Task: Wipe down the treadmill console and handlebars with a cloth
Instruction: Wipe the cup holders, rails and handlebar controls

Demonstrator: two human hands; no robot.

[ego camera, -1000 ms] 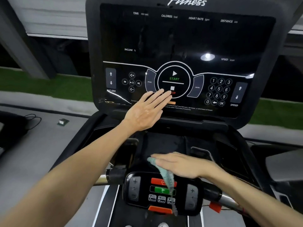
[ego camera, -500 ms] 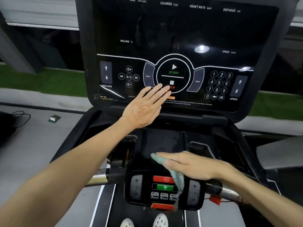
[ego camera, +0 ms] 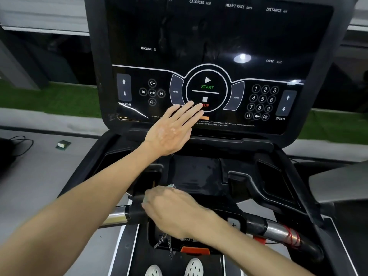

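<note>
Green turf [ego camera: 49, 96] and a grey floor [ego camera: 39, 176] lie behind and to the left of the treadmill console [ego camera: 219, 36], which fills the upper middle of the view. At the console's lower edge the left hand [ego camera: 173, 132] lies flat and wide, fingers straight and together, their tips reaching the rim of the START/STOP ring [ego camera: 207, 88]. It carries nothing and most likely braces the person as they lean in. Below the console, the right hand [ego camera: 175, 212] is blurred. It sits over the left part of the cross handlebar [ego camera: 278, 230], its fingers seemingly curled down over the cloth [ego camera: 166, 242], which is bunched under the palm. A scrap of cloth peeps out above the knuckles and a frayed corner hangs under the wrist. The cloth seems held that way so the palm can press it round the bar and rub along it. So this looks like the handlebar part of the job, with the bar's right side not yet reached. Between the console and that hand is a dark recessed tray [ego camera: 195, 170]. Under the hand is the bar's small control pad, mostly covered, with an orange tab [ego camera: 195, 251] showing at its lower end. Further right of the hand, a red cord [ego camera: 292, 236] is wound round the bar's chrome section, and the cloth could snag on it. Lowest of all under the console, two white shoe tips [ego camera: 194, 267] show on the belt. Out to the console's left, a small box [ego camera: 63, 144] and a black cable [ego camera: 20, 144] lie on the floor.
</note>
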